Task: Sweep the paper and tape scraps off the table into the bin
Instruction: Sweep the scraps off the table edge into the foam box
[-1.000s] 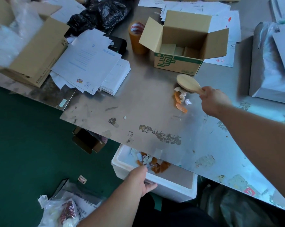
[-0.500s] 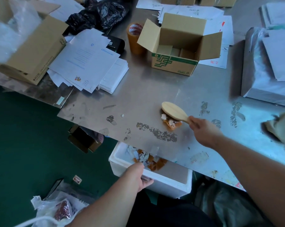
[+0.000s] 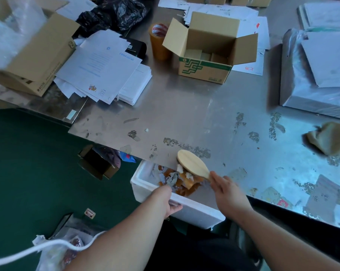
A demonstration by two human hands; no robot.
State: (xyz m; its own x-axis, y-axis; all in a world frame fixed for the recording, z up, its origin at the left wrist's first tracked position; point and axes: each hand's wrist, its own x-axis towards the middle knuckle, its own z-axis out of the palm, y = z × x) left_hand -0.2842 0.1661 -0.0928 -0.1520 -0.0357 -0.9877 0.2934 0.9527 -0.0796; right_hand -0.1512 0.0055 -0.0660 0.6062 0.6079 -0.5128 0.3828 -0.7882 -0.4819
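White foam forms the bin (image 3: 196, 211), which sits below the near edge of the steel table (image 3: 184, 118), partly tucked under it. The left hand (image 3: 166, 200) grasps the bin's near rim, with the fingers curled under the wall and the back of the hand over the opening.

The right hand (image 3: 226, 189) is closed round the handle of a wooden brush (image 3: 192, 163). The brush head points away from this hand, up and to the left, and lies at the table edge directly over the bin. Whether the bristles touch the steel cannot be told.

The scraps (image 3: 186, 183), orange tape pieces mixed with pale paper bits, lie heaped inside the bin between the two hands, just below the brush head. A few pale bits sit right against the brush at the table edge. One small white crumb (image 3: 146, 130) lies on the table, well beyond the left hand and apart from the brush.

Farther from the right hand:
- an open cardboard box (image 3: 208, 53) with green print
- a roll of tape (image 3: 158, 42) touching or just beside the box's left flap
- a stack of printed sheets (image 3: 102, 69) to the left of the roll
- a crumpled brown cloth (image 3: 329, 137) off to the right

A white cord (image 3: 48, 249) crosses in front of the left forearm.
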